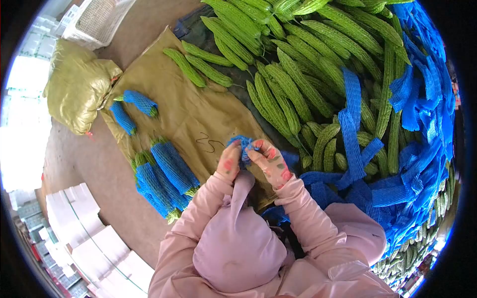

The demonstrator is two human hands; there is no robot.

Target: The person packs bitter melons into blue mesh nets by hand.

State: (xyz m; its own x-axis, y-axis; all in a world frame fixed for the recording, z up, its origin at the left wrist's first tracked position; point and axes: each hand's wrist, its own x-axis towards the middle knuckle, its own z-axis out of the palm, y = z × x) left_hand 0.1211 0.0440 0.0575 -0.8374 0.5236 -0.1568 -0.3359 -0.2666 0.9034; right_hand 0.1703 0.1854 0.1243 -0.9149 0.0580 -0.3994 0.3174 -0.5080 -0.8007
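Blue netting (243, 142), one small gathered piece, held up between two hands over a tan sheet (179, 107). Left hand (228, 162): thumb and fingers pinched on the netting's left side. Right hand (271, 164): fingertips pinched on its right side, red and green markings on the back. Step in hand, by judgement: working the bunched netting with the fingertips; whether a mouth is being opened or an end closed cannot be told. Next move, by judgement: calls for both pinches kept close and even, lest the mesh slip or snag.

Position of the netting: between the hands, touching both, at the fingertips.

Surroundings: green bitter gourds (298, 82), bare, heaped beyond and to the right; loose gourds (206, 69) on the sheet, farther off. Netted gourds (171, 169), grouped left of the left hand; a netted pair (140, 103) beyond them. Spare blue sleeves (395, 193), tangled, at right.
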